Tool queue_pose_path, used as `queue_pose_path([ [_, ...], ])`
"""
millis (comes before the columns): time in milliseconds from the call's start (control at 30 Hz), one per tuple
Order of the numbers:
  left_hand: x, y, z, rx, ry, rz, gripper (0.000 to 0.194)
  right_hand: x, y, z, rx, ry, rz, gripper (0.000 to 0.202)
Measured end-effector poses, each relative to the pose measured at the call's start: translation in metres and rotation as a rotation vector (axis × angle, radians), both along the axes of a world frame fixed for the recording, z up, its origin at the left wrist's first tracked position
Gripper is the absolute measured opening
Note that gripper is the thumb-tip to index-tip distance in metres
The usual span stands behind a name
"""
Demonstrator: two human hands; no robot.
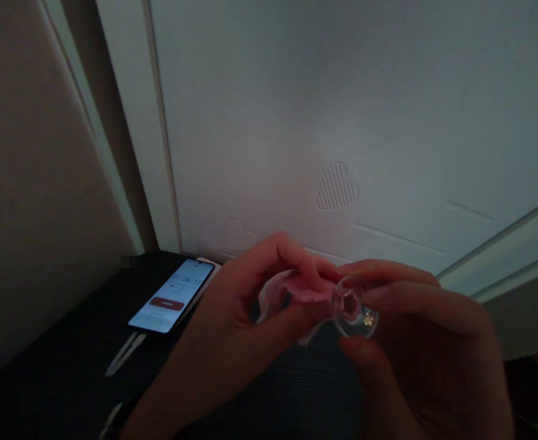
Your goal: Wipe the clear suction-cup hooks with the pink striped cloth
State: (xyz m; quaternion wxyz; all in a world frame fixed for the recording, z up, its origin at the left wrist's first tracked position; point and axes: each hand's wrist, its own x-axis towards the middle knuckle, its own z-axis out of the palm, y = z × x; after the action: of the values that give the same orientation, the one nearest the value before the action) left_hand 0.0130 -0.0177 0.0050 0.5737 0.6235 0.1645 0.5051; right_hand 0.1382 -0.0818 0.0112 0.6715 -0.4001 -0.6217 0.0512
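My left hand (255, 311) pinches a crumpled pink tissue or thin cloth (276, 293), part of which hangs below the fingers. The pink material touches the left side of a small, round, clear piece (355, 311) with a six-sided shape at its centre. Around the rim of that clear piece, the thumb and fingers of my right hand (425, 330) are closed. I cannot tell what the clear piece is. Both hands are close together above the dark surface.
A lit phone (172, 296) showing a timer lies on the dark tabletop (67, 366) at the left. Beside it is a white forked strip (125, 354), perhaps tweezers or a cable. Behind the hands stands a white panel (342, 110) with embossed hearts; a brownish wall (35, 183) rises at the left.
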Motion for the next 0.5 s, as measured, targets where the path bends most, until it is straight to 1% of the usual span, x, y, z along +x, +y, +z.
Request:
queue_pose_path([
  [67,0.0005,-0.0014,0.0017,-0.010,0.015,-0.040,0.016,0.0018,-0.0004,0.0004,0.021,0.024,-0.041,0.020],
  [133,0.0002,-0.0030,0.0032,0.025,0.034,-0.031,0.020,0.0030,-0.0001,0.0009,0.028,0.012,-0.033,0.021],
  [167,-0.0004,-0.0040,0.0037,0.057,0.054,-0.004,0.023,0.0029,0.0003,0.0012,0.057,0.032,-0.040,0.022],
  [233,-0.0023,-0.0056,0.0047,0.111,0.141,0.041,0.029,0.0014,0.0012,0.0018,0.064,0.043,-0.043,0.026],
  [367,-0.0061,-0.0048,0.0049,0.221,0.329,0.109,0.038,-0.0023,0.0021,0.0028,0.063,0.122,-0.142,0.033],
  [433,-0.0069,-0.0020,0.0029,0.265,0.350,0.172,0.040,-0.0018,0.0021,0.0022,0.053,0.147,-0.147,0.033],
  [500,-0.0072,0.0010,-0.0003,0.267,0.328,0.205,0.038,0.0001,0.0022,0.0010,0.046,0.169,-0.139,0.033],
])
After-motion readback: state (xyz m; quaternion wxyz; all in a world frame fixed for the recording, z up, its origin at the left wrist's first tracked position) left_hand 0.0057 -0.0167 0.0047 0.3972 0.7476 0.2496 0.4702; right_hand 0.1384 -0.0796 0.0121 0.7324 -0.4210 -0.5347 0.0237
